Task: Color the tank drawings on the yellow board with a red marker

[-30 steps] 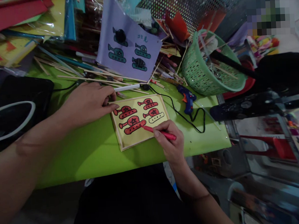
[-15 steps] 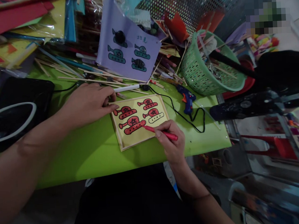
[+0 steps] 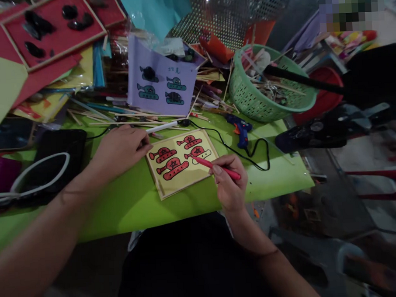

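Note:
A yellow card [image 3: 186, 178] with a thin wooden frame lies on the green table and bears several drawn tanks. Most are coloured red; the lower body of the right one [image 3: 205, 155] is partly yellow. My right hand [image 3: 230, 180] grips a red pen [image 3: 218, 167], its tip at the left part of that lower body. My left hand [image 3: 124, 147] rests at the card's upper left corner, fingers curled with the thumb on the edge; whether it holds anything is hidden. A white stick-like tool [image 3: 162, 127] lies just beyond it.
Behind the card stands a purple sheet [image 3: 161, 89] with green tank drawings, among wooden sticks. A blue glue gun [image 3: 240, 131] with a black cable and a green basket [image 3: 268, 97] are at the right. A black case [image 3: 62, 145] lies left.
The red pen's tip has moved from the lower left tank to the right tank's lower body. The head view has shifted, showing more of the table's left side.

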`<action>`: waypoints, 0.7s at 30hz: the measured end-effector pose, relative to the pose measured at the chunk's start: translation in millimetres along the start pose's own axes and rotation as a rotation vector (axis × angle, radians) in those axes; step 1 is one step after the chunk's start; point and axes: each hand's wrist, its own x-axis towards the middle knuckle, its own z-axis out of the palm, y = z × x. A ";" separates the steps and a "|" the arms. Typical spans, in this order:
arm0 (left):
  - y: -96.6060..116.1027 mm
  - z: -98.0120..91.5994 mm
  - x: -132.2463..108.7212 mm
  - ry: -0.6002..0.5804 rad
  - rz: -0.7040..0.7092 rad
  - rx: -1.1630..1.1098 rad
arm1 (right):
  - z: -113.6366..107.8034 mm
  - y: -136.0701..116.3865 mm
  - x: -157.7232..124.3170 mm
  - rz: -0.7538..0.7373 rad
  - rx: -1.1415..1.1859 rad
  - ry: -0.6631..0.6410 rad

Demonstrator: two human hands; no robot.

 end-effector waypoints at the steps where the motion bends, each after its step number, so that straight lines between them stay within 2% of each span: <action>1: 1.9 -1.1 -0.6 0.003 -0.005 0.021 | 0.2 0.5 0.2 0.001 0.019 0.010; 11: 19.0 0.3 -3.5 0.075 -0.048 0.089 | -3.6 -2.1 16.7 0.063 0.244 0.138; 16: 23.1 1.3 -3.6 0.149 -0.069 -0.004 | -11.9 1.2 21.8 0.128 0.347 0.182; 21: 15.5 0.9 -1.5 0.207 -0.107 -0.190 | -19.9 8.2 22.8 0.213 0.378 0.173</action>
